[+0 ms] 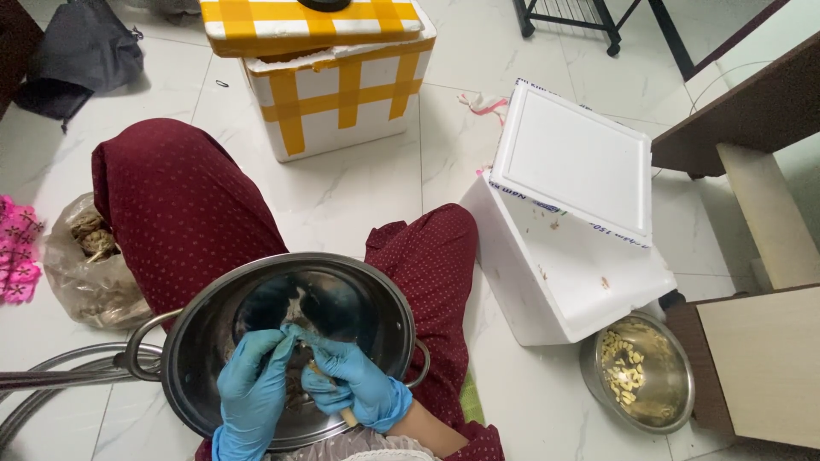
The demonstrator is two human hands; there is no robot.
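1. Left hand [253, 388] and right hand [352, 384], both blue-gloved, pinched narrow around 1 small pale piece [318, 369], held over steel pot [192, 376] so scraps drop inside.
2. Pot wedged between knees for steadiness.
3. Small steel bowl [679, 397] of yellowish bits parked right, beside open foam box [547, 299].

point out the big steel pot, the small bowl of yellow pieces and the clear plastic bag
big steel pot [389, 290], head view, on the bare rim at its upper right.
small steel bowl [592, 369], head view, on its left rim.
clear plastic bag [81, 286], head view, on the bag's crumpled lower side.
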